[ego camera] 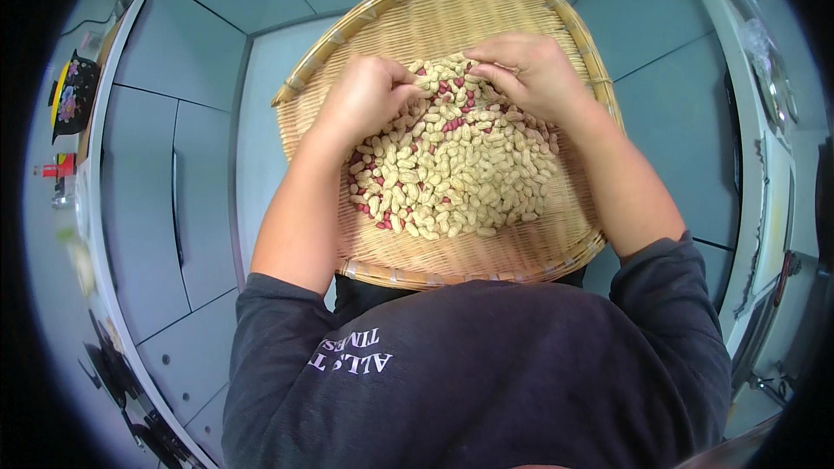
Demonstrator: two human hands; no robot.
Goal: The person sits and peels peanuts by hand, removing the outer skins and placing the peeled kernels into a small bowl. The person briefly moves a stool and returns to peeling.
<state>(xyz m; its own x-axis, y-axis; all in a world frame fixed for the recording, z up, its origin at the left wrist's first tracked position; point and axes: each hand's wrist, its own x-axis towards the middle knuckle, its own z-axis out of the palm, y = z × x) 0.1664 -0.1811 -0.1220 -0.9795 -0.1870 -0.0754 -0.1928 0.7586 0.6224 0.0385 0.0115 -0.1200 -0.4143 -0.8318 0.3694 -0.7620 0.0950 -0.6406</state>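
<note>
A heap of unshelled peanuts (482,169) lies in a woven bamboo winnowing basket (397,32), which rests over my lap. Red-skinned peanut kernels (454,124) show among the shells, mostly near the top middle and along the left side. At the upper left of the heap, my left hand (374,94) pinches a peanut (427,83) between thumb and forefinger. My right hand (537,75) is over the heap's upper right, palm down. Its thumb and forefinger are apart, with peanuts and a red kernel visible just beyond the tips.
Grey cabinet fronts (202,189) stand on my left, and more cabinets (671,111) are on my right. The left counter holds a black flowered pot (75,98) with yellow inside, a red-capped container (55,169) and dark utensils (107,365). Pale floor (273,78) shows beside the basket.
</note>
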